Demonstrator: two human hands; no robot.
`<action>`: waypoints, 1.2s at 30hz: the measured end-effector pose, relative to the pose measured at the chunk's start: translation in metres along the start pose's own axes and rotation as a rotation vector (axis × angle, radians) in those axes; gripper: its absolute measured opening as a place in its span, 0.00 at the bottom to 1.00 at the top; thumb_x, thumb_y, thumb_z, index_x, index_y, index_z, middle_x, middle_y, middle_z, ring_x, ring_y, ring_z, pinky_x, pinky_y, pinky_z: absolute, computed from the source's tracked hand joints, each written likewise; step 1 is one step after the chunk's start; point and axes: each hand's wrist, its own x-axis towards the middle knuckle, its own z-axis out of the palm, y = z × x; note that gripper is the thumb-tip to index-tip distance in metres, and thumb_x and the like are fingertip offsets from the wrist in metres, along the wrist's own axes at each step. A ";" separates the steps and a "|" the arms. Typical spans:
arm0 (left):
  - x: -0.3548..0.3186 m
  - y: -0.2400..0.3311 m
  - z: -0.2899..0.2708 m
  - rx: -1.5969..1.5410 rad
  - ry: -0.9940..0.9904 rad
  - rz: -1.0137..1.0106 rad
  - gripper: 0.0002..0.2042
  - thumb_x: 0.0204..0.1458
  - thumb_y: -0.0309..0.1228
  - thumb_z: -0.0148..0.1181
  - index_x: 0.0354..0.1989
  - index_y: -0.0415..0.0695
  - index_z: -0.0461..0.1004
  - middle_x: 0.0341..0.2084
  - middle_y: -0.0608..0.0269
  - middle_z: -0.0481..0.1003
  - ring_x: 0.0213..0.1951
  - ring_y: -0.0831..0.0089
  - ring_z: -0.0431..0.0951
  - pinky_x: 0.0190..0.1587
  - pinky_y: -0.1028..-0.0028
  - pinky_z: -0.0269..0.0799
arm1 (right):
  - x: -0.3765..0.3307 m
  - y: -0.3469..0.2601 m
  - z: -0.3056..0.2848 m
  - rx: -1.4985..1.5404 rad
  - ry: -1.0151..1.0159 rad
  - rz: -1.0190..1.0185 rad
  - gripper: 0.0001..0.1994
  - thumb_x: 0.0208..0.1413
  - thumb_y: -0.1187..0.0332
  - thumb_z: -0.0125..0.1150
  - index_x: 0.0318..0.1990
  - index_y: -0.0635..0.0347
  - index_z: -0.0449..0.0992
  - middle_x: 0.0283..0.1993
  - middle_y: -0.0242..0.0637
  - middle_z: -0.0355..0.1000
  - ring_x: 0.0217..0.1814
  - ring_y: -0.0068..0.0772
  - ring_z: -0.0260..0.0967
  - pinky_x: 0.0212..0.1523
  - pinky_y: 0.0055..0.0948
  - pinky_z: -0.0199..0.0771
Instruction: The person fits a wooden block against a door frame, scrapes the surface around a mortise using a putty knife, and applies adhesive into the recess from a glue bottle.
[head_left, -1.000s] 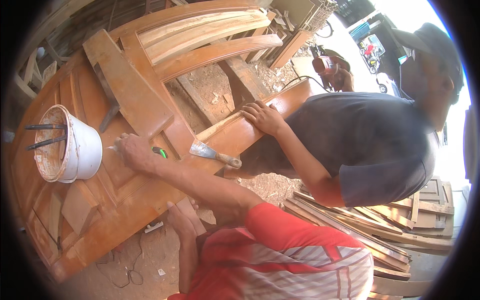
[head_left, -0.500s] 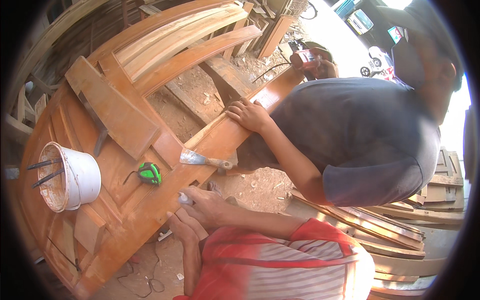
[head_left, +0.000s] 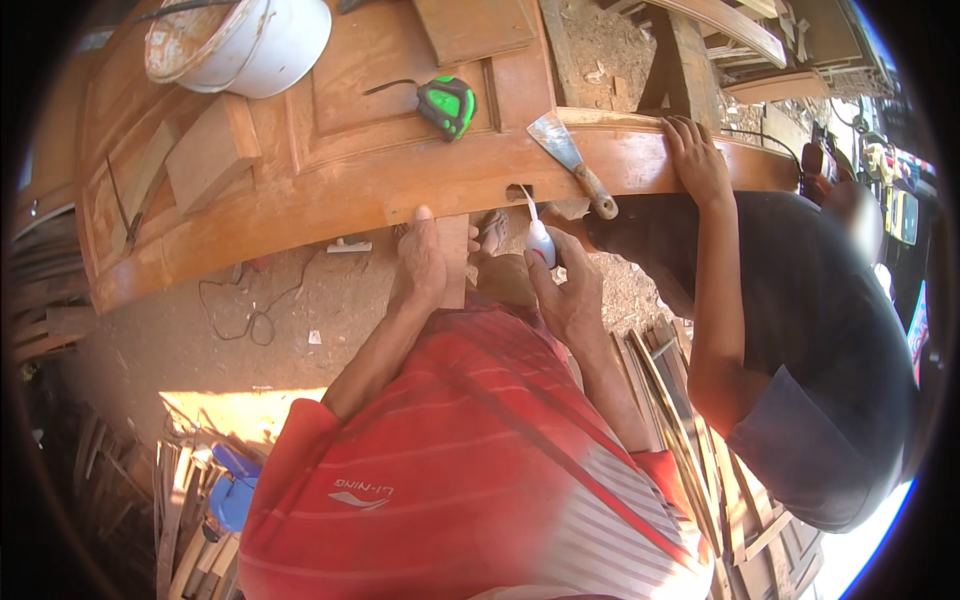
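Observation:
My right hand (head_left: 575,290) is closed round a small white glue bottle (head_left: 541,243) with a long thin nozzle. The nozzle tip is at a small rectangular hole (head_left: 518,192) in the edge of the brown wooden door (head_left: 350,215). A flat wooden strip (head_left: 453,262) is gripped in my left hand (head_left: 420,262), fingertips showing past its far side, thumb up at the door's edge. A scraper (head_left: 572,160) with a wooden handle lies on the door right of the hole, and a green and black tape measure (head_left: 447,107) rests farther back.
A white bucket (head_left: 270,50) and wooden blocks (head_left: 210,150) stand on the door at left. At right a co-worker in a dark shirt (head_left: 820,350) has one hand (head_left: 695,155) on the door. A cable (head_left: 262,325) and timber pieces (head_left: 690,430) are on the ground.
My view has swung, so the door now runs across the top. My right hand has lifted the glue bottle, its nozzle now in sight by the hole. The left hand stays at the door's edge.

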 end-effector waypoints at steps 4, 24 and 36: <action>0.000 -0.001 -0.011 0.051 -0.110 -0.037 0.32 0.75 0.52 0.31 0.50 0.35 0.77 0.34 0.53 0.84 0.33 0.66 0.84 0.38 0.69 0.79 | -0.007 0.005 0.019 -0.077 -0.053 -0.010 0.17 0.64 0.66 0.65 0.56 0.67 0.77 0.43 0.56 0.78 0.44 0.55 0.79 0.44 0.45 0.77; -0.022 0.037 -0.007 0.123 -0.105 -0.001 0.33 0.73 0.54 0.34 0.47 0.33 0.77 0.29 0.52 0.83 0.30 0.64 0.84 0.37 0.66 0.81 | -0.011 -0.016 0.036 -0.149 0.022 -0.005 0.11 0.63 0.69 0.63 0.48 0.67 0.80 0.34 0.49 0.75 0.30 0.46 0.72 0.33 0.39 0.71; -0.003 -0.004 -0.006 0.078 -0.090 0.261 0.32 0.73 0.53 0.36 0.45 0.33 0.78 0.28 0.52 0.82 0.29 0.65 0.84 0.35 0.67 0.80 | -0.003 -0.025 0.038 -0.158 -0.015 -0.089 0.10 0.61 0.70 0.65 0.45 0.68 0.79 0.34 0.50 0.74 0.34 0.52 0.74 0.37 0.44 0.73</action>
